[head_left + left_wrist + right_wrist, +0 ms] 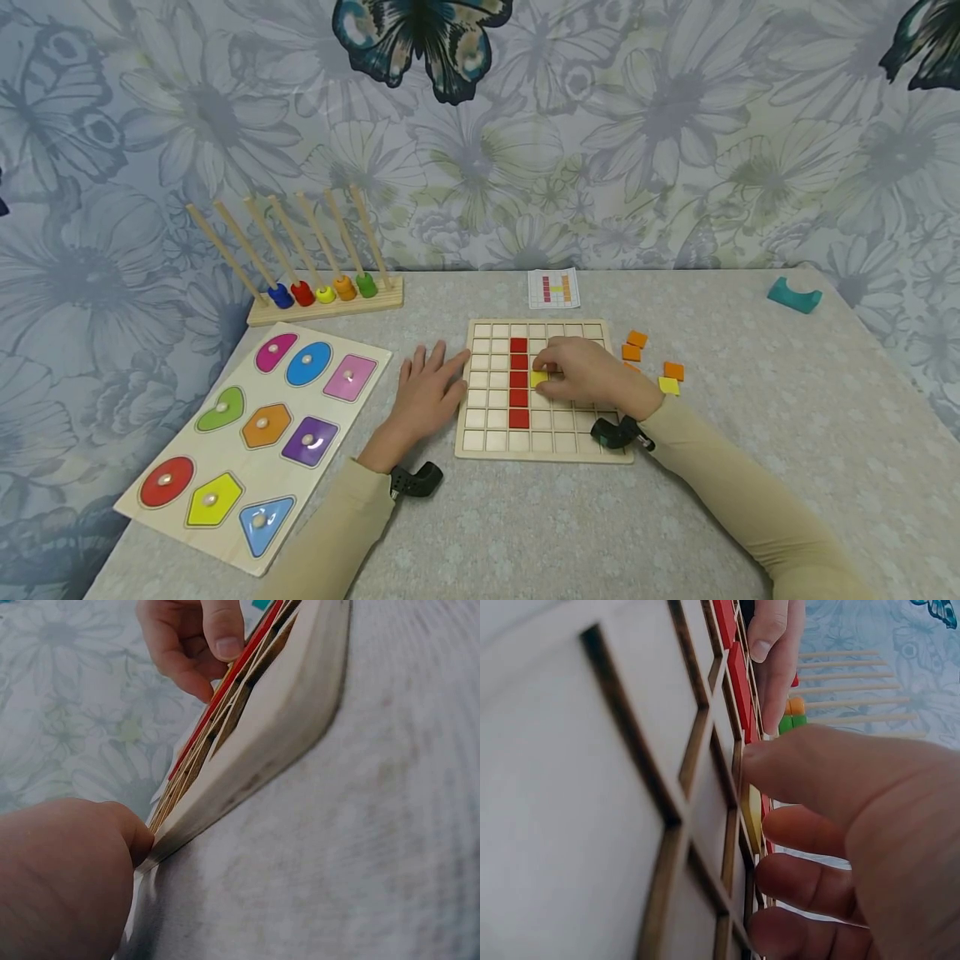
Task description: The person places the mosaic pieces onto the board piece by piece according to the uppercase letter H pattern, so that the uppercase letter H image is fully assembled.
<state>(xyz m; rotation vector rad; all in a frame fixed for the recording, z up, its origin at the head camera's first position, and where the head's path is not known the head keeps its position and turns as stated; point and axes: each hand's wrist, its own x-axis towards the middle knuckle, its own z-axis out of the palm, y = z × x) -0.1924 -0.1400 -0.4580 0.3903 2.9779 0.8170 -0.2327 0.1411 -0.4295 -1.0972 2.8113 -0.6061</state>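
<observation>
A wooden grid board (495, 450) lies flat on the table with a column of several red tiles (519, 379) in its cells. Just right of that column, a yellow tile (538, 379) is at a cell, between the thumb and fingers of my right hand (588, 375), which pinches it. The right wrist view shows the yellow tile (753, 814) low against the grid, partly behind the fingers. My left hand (429, 396) rests with fingers spread, its fingertips at the board's left edge. In the left wrist view, a fingertip of the left hand (75, 862) touches the board's side.
Several orange tiles (632, 352) and a yellow tile (668, 386) lie right of the board. A pattern card (554, 289) is behind it. Leftward are a shape puzzle (240, 458) and a peg stand (337, 308) with colored beads. A teal curved piece (793, 296) sits far right.
</observation>
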